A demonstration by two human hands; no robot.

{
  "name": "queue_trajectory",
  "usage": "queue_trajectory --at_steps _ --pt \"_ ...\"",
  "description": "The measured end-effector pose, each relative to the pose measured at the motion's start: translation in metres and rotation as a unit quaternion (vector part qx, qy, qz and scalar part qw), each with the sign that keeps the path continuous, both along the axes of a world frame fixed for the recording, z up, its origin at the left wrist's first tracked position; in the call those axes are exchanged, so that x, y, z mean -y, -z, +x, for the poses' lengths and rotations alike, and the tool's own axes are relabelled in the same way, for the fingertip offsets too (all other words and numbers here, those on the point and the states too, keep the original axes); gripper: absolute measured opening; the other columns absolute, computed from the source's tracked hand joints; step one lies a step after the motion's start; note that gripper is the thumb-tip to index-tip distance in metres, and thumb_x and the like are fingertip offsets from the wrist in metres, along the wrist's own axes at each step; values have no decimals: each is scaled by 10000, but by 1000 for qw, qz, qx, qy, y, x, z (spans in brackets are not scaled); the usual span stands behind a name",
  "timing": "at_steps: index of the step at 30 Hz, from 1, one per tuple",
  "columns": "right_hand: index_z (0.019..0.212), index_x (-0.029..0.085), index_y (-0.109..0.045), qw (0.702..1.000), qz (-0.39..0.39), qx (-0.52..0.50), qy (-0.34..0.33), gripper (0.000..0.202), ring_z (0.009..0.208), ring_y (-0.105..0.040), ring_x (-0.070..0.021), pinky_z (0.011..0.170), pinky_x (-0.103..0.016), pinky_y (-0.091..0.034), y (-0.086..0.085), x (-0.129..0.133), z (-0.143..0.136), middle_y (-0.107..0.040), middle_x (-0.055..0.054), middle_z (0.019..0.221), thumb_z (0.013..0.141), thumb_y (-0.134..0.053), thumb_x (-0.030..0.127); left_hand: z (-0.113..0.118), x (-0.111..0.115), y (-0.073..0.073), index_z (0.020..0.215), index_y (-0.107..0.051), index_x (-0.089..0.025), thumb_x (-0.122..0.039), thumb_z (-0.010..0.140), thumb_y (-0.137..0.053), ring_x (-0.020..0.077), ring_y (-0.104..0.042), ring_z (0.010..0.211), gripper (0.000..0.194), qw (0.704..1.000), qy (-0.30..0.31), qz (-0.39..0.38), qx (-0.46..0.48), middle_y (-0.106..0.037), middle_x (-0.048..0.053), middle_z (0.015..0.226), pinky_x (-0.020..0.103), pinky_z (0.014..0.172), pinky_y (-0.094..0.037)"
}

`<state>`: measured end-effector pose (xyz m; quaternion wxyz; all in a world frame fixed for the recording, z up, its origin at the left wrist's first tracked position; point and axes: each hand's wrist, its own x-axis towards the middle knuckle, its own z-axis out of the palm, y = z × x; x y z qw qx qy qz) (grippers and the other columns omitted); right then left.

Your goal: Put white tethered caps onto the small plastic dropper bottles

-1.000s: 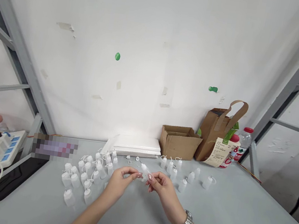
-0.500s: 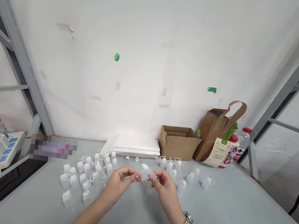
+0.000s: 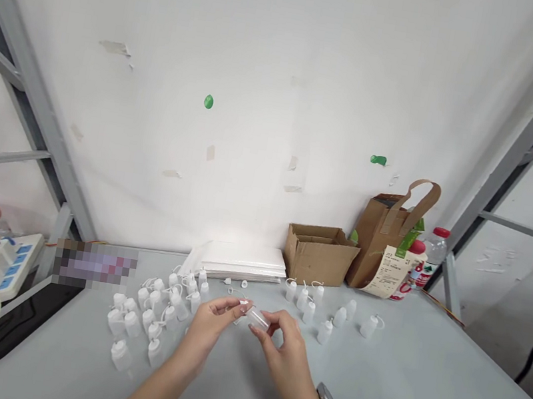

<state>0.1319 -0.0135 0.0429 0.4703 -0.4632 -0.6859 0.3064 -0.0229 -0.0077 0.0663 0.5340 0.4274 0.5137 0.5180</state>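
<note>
Between my two hands, above the grey table, a small translucent bottle (image 3: 258,318) lies tilted. My right hand (image 3: 282,340) grips its base end between thumb and fingers. At the other end, the fingers of my left hand (image 3: 217,320) pinch a small white part (image 3: 243,305) at the bottle's neck; the fingertips partly hide it. Several small white bottles with caps (image 3: 154,300) stand left of my left hand. More of them, one being a bottle with a looped strap (image 3: 368,325), stand to the right.
A stack of white sheets (image 3: 241,259), an open cardboard box (image 3: 320,262), a brown paper bag (image 3: 371,243) and a red-capped bottle (image 3: 435,253) line the wall. Two loose white caps (image 3: 243,284) lie before the stack. A power strip (image 3: 15,271) and black tablet-like object (image 3: 24,323) are left.
The bottle between my hands has turned, its base now towards my right hand. My left fingers have moved to its neck, and my right hand has shifted slightly lower with fingers wider.
</note>
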Motion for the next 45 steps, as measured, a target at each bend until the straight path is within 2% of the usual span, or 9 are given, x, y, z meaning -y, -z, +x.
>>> queue_trajectory --at_steps 5,12,18,24,28,31,36,41,45 --pt "836 211 -600 1000 7 9 -4 231 780 -499 -220 748 -344 -390 0 3 -3 -580 -41 748 792 -557 434 -3 -2 6 816 -705 -154 -414 646 -665 267 -591 968 313 999 29 8 10 -696 95 972 371 884 -404" --pt "693 181 -516 961 -200 -148 -121 421 519 -507 -135 541 -272 -421 -5 -9 -5 -561 2 619 688 -576 597 -3 -3 3 829 -704 -170 -439 666 -635 258 -593 947 322 998 42 37 -20 -697 79 964 352 852 -420" --pt "768 178 -546 982 -131 -119 -64 325 610 -529 -154 601 -273 -425 -1 -8 -2 -597 -18 685 767 -555 502 -1 2 2 738 -703 -243 -437 693 -600 251 -573 887 225 963 -50 144 -221 -692 44 838 338 823 -401" --pt "762 199 -577 996 -72 -48 -28 252 675 -535 -189 631 -287 -397 -1 -4 -1 -617 -27 702 801 -539 445 -1 5 7 618 -651 -253 -377 766 -528 216 -528 692 229 927 -3 241 -287 -611 31 632 324 743 -378" --pt "792 207 -592 998 -60 -28 -19 234 734 -533 -212 667 -298 -383 -1 -4 0 -616 -36 727 816 -524 430 2 6 9 613 -641 -248 -361 777 -522 211 -542 699 232 925 0 245 -291 -617 28 640 314 724 -385" --pt "818 203 -586 998 -52 -41 -10 230 738 -529 -208 681 -298 -379 -1 -5 1 -612 -39 754 820 -519 423 4 6 9 689 -651 -231 -380 765 -537 214 -588 750 202 954 -40 195 -224 -655 29 701 303 715 -417" --pt "818 204 -580 999 -31 -38 2 223 744 -512 -206 692 -301 -376 -3 -1 1 -584 -32 749 806 -541 424 -1 1 7 970 -612 -192 -398 751 -568 221 -629 883 305 994 -50 94 18 -694 65 918 346 843 -433" --pt "840 207 -582 1000 18 8 -24 167 768 -502 -215 742 -332 -377 -3 6 -2 -566 -33 724 817 -545 368 -8 -4 6 1075 -575 -177 -289 793 -554 232 -520 1123 304 968 38 49 245 -614 103 1156 366 994 -345" --pt "864 201 -578 998 43 33 -30 153 772 -499 -216 749 -348 -387 -2 8 -3 -565 -39 723 829 -534 343 -9 -4 7 1127 -553 -147 -241 843 -477 237 -477 1168 309 941 102 42 320 -585 115 1196 378 1039 -302"
